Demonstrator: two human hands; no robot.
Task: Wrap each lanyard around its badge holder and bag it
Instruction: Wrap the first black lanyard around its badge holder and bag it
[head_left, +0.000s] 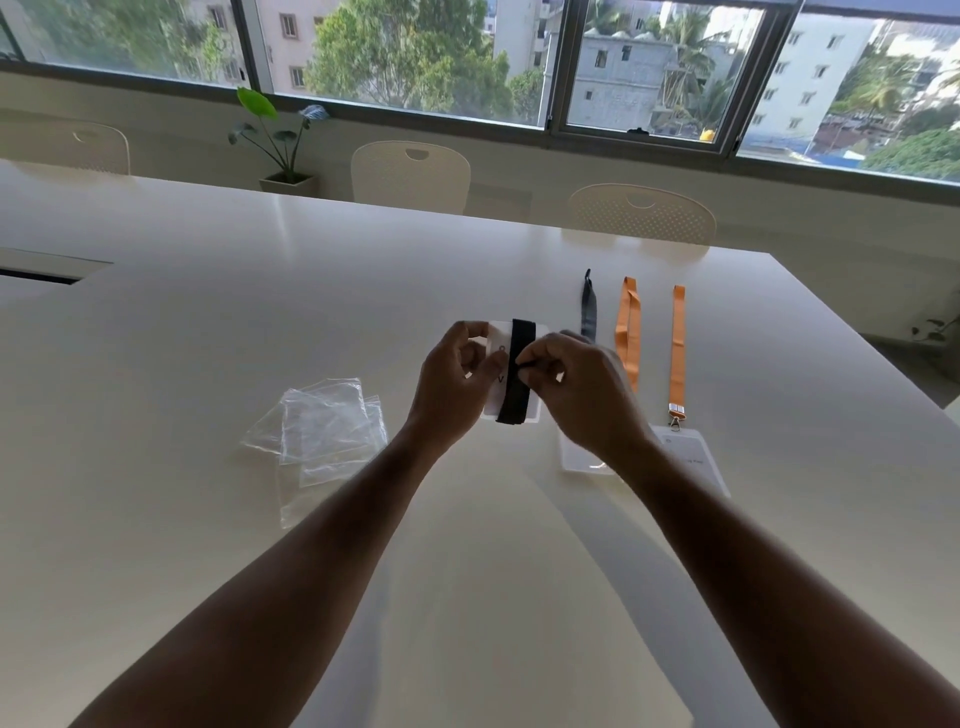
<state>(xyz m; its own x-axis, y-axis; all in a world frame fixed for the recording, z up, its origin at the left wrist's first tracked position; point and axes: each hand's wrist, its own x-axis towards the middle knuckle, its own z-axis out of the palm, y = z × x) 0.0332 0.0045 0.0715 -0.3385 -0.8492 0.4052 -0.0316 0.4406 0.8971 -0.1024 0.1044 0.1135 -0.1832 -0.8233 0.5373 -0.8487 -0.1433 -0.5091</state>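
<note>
Above the white table I hold a white badge holder (535, 332) with a black lanyard (518, 384) wound around its middle. My left hand (452, 384) grips the holder's left edge. My right hand (582, 395) pinches the black strap at the holder's front. Several clear plastic bags (327, 431) lie in a loose pile to the left. On the right lie a dark grey lanyard (588, 306), an orange lanyard (627, 332) and a second orange lanyard (678, 348) clipped to a badge holder (691, 457). Another badge holder (576, 457) lies partly under my right wrist.
The white table (208, 312) runs far to the left, with a cable slot (41, 273) at its left edge. Two white chairs (410, 174) (644, 213) and a potted plant (280, 140) stand behind it, below the windows. The table's right edge (883, 364) drops to the floor.
</note>
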